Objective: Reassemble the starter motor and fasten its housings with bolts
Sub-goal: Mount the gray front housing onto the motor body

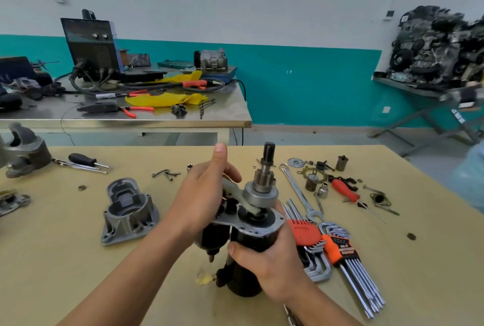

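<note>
I am holding the starter motor [254, 239] upright, just above the yellow table [78, 260]. My right hand [272, 270] is wrapping its fingers and thumb around the black body, clenching it firmly. My left hand [201, 194] is curling its fingers [231, 170] over the top end of the grey fork lever [235, 192], thumb pointing up. My palm is hiding the contact, so this is probably a pinch. The lever's forked end is sitting around the collar below the pinion shaft [265, 168], which is sticking straight up. The open grey housing [129, 210] is lying on the table to the left, well apart from the motor. Two sets of hex keys [337, 244] and a wrench [296, 189] are lying just right of my right hand.
</note>
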Demonstrator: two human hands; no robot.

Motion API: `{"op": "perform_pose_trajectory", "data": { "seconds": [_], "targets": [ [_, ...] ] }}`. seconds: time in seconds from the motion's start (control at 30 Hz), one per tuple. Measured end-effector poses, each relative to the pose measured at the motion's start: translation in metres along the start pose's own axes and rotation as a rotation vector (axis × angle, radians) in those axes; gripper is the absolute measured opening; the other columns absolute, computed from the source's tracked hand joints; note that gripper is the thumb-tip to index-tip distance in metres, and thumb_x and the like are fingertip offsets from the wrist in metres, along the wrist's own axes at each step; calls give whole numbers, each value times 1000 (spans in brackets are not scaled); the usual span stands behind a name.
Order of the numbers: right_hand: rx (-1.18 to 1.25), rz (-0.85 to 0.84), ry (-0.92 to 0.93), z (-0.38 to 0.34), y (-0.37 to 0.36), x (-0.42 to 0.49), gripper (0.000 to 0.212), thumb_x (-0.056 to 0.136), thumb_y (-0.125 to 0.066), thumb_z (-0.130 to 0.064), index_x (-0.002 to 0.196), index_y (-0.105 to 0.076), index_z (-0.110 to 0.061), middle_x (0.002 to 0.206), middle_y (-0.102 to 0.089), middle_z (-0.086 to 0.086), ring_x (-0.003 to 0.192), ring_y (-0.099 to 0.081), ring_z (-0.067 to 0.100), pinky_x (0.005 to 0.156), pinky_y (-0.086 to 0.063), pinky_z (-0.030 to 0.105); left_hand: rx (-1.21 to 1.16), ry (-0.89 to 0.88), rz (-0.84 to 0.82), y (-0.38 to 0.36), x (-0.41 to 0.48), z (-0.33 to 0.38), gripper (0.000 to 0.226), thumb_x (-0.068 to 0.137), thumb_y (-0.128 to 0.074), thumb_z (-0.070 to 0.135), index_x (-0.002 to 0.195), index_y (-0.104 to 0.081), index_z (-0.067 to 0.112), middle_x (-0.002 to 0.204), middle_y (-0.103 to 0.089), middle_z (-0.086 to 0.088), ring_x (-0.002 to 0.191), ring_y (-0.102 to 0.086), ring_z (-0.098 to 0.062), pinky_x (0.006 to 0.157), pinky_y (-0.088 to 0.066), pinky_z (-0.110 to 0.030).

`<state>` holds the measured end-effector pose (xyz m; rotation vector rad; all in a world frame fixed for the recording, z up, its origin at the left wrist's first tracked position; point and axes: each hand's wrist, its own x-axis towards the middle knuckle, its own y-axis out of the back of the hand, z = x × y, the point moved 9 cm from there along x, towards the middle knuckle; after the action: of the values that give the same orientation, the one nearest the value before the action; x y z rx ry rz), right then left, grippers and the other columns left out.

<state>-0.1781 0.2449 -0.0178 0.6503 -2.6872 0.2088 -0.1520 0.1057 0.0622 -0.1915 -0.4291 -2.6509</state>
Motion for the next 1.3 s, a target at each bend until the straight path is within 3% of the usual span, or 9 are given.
{"op": "perform_pose_trajectory", "data": {
  "seconds": [0.1,0.2,0.33,0.53,0.63,0.77,1.07,1.23,1.3],
  "targets": [
    [-9,-27,-5,1,-3,1,67,71,-81,2,128,-50,-15,111,-71,6,108,-68,25,93,-55,36,4,30,-48,0,5,-9,76,85,-23,82,74,-67,21,67,-66,5,70,-58,-17,66,-43,-35],
    [0,-34,-20,-1,-5,0,68,72,-79,6,129,-49,-17,113,-71,6,108,-68,23,91,-53,25,-18,24,-105,0,3,-13,76,77,-24,91,79,-68,29,84,-68,3,83,-61,-19,73,-44,-36],
    [1,-19,-29,0,-3,0,67,73,-80,6,129,-49,-14,111,-71,5,108,-68,22,93,-54,29,-96,65,-92,1,-2,-16,68,69,-31,92,88,-67,38,100,-61,3,96,-60,-23,89,-48,-47],
    [40,23,-38,4,3,3,65,71,-82,5,127,-53,-8,112,-70,12,107,-67,30,91,-55,37,-468,182,-376,-3,2,-25,54,94,-40,59,116,-65,15,100,-66,-8,86,-63,-22,75,-49,-36],
    [90,26,-48,4,4,3,66,67,-84,-5,126,-54,-4,111,-70,15,104,-68,31,84,-56,33,-519,169,-568,3,1,-38,43,91,-53,37,125,-65,16,123,-65,-12,111,-60,-30,90,-49,-42],
    [123,29,-60,8,6,6,71,64,-84,-11,127,-52,-4,110,-69,18,103,-68,33,82,-57,33,-612,149,-751,-9,-11,-55,53,96,-58,30,143,-49,6,148,-46,-26,138,-40,-46,113,-30,-61],
    [92,-59,-58,6,-1,10,65,67,-80,-9,124,-49,-1,108,-68,16,106,-66,33,89,-55,37,-680,123,-816,-8,-11,-57,56,89,-74,27,134,-57,-1,133,-60,-24,122,-59,-36,102,-50,-48],
    [106,-26,-37,4,1,5,64,69,-79,3,125,-48,5,109,-67,20,106,-66,33,89,-54,34,-467,111,-734,0,-3,-53,63,81,-80,40,128,-63,2,128,-63,-25,116,-61,-38,98,-50,-55],
    [98,-17,-38,5,1,3,61,69,-77,6,123,-48,8,108,-67,22,104,-67,33,88,-54,34,-343,58,-726,4,-5,-46,54,87,-72,45,129,-65,12,126,-67,-15,115,-64,-31,91,-55,-46]
  ]
}}
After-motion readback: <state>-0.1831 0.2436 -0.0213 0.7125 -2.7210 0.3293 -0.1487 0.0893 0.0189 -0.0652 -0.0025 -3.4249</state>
